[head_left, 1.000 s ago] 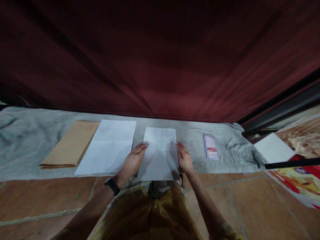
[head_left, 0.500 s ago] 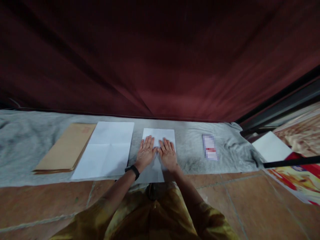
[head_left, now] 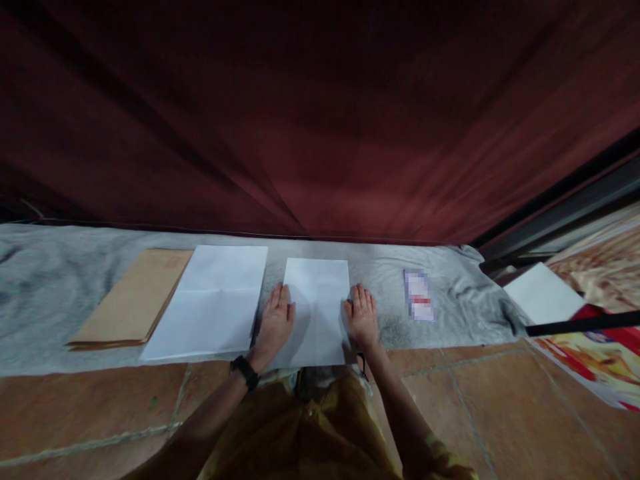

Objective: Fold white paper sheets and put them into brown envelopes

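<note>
A white sheet of paper (head_left: 318,313) with faint creases lies flat in front of me on a grey cloth (head_left: 390,267). Along its left edge rests my left hand (head_left: 275,323), fingers stretched out and thumb toward the paper. My right hand (head_left: 363,319) is at the right edge, also flat with its fingers extended. Neither hand grips anything. Left of the sheet are more white papers (head_left: 213,300) with cross-shaped fold lines, partly beside a stack of brown envelopes (head_left: 133,300).
A small packet (head_left: 420,295), blurred out, lies on the cloth to the right. A dark red curtain (head_left: 320,147) hangs behind. At far right are a white sheet (head_left: 544,293), a colourful printed sheet (head_left: 600,360) and a black bar (head_left: 585,325). Below the cloth's front edge are tiles (head_left: 440,393).
My hands have moved apart from the middle of the sheet to its left and right edges, uncovering its surface. The papers and envelopes stay in place.
</note>
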{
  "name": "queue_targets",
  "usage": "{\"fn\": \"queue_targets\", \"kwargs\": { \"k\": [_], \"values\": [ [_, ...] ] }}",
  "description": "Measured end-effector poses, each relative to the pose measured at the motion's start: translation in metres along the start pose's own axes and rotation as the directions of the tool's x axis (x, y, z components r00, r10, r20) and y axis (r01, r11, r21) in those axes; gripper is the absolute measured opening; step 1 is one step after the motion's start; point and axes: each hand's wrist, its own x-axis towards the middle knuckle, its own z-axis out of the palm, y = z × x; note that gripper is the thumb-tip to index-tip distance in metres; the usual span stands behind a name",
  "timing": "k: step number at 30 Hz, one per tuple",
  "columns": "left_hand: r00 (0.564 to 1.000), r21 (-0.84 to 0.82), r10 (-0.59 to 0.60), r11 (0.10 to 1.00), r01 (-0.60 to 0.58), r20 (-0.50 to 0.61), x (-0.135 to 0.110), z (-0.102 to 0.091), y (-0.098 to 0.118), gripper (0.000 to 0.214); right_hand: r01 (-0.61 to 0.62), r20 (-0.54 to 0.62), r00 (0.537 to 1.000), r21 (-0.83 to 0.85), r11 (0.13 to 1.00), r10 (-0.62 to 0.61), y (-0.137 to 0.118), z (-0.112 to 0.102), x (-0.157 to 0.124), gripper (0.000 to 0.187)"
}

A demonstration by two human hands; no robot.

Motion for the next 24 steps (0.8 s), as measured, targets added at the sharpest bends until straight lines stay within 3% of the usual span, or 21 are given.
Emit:
{"fn": "queue_targets", "kwargs": {
  "k": [5,8,13,20,24],
  "values": [
    [0.993,-0.072,-0.118,0.99,0.12,0.023,-0.048,-0.016,-0.01,0.057,-0.058,0.04,0.997,-0.054,0.997,0.061,0.0,-0.016,-0.037,0.052],
    [0.986,-0.041,-0.163,0.986,0.164,0.026,-0.06,-0.024,-0.003,0.058,-0.069,0.048,0.996,-0.058,0.996,0.072,0.002,-0.024,-0.052,0.051],
    [0.964,-0.053,-0.262,0.963,0.264,0.043,-0.047,-0.032,0.01,0.062,0.036,0.081,0.996,0.011,0.999,-0.037,-0.005,-0.026,-0.061,0.05],
    [0.878,-0.229,-0.412,0.855,0.465,0.244,-0.03,-0.035,0.015,0.062,-0.002,0.05,0.999,0.037,0.999,0.0,-0.019,-0.016,-0.062,0.053],
    [0.899,-0.345,-0.406,0.83,0.437,0.161,-0.02,-0.039,0.023,0.054,-0.011,0.031,0.999,0.133,0.991,0.007,-0.018,-0.01,-0.055,0.053]
  ]
}}
